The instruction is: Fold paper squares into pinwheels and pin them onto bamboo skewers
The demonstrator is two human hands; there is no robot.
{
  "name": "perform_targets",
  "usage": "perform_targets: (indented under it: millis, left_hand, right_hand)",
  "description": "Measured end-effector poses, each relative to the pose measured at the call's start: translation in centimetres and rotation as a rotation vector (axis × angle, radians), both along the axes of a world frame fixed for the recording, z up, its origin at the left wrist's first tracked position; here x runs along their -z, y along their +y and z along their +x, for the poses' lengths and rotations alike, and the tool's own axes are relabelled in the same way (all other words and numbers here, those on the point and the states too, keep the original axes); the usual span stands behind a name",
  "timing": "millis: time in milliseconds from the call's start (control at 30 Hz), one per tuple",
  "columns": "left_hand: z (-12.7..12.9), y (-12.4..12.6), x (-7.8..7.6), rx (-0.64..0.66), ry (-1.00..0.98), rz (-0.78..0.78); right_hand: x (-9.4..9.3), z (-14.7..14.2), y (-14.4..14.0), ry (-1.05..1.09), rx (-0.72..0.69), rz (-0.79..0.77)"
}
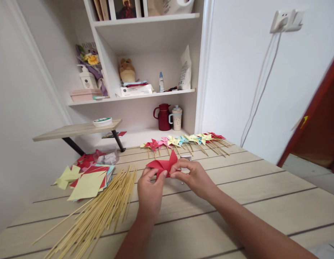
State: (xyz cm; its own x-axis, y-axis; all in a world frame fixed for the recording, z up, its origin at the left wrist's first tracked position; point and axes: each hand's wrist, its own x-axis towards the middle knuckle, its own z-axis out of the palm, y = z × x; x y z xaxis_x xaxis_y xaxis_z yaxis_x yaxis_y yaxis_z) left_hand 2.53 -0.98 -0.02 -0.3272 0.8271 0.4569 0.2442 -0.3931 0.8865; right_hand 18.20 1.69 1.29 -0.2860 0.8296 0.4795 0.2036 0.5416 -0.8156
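Note:
A red paper pinwheel (164,164) is held up over the middle of the table, between both hands. My left hand (150,187) grips its left and lower side, thumb in front and fingers behind. My right hand (190,176) pinches it near the centre with thumb and forefinger; whether a small pin is in that pinch is hidden. Just behind the right hand a small pale box (186,158) shows in part. To the left of my left hand lies a fanned pile of thin wooden sticks (107,201).
Square coloured paper sheets (88,185) are stacked at the left, beside a yellow folded pinwheel (67,176) and a clear container (109,157). Finished pinwheels on sticks (183,140) line the table's back edge. A small raised shelf (75,130) stands at the back left.

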Motion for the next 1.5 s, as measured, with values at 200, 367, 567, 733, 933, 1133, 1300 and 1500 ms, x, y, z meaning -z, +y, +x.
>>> perform_targets:
  millis: [200, 367, 567, 733, 933, 1133, 1300, 1500]
  left_hand:
    - [0.0, -0.2, 0.0, -0.013, 0.099, 0.060]
    - [0.0, -0.2, 0.1, -0.028, 0.164, 0.082]
    - [0.0, -0.2, 0.1, 0.018, 0.074, 0.054]
    - [-0.1, 0.1, 0.5, 0.115, -0.094, -0.069]
    - [0.1, 0.3, 1.0, 0.241, -0.293, -0.144]
    - [0.3, 0.3, 1.1, 0.332, -0.401, -0.189]
    - [0.1, 0.1, 0.7, 0.203, -0.226, -0.130]
    - [0.2, -0.1, 0.5, 0.115, -0.112, -0.090]
  right_hand:
    - [0.0, 0.1, 0.0, -0.020, -0.002, 0.035]
    - [-0.1, 0.2, -0.1, 0.000, -0.013, 0.002]
    - [-0.1, -0.2, -0.3, 0.044, -0.017, -0.066]
    - [0.0, -0.4, -0.4, 0.083, -0.024, -0.063]
    - [-0.2, -0.4, -0.6, 0.094, -0.033, -0.086]
    - [0.0, -0.2, -0.4, 0.109, -0.062, -0.113]
    - [0.1, -0.2, -0.3, 0.109, -0.078, -0.122]
    - [-0.3, 0.0, -0.5, 0.058, -0.070, -0.066]
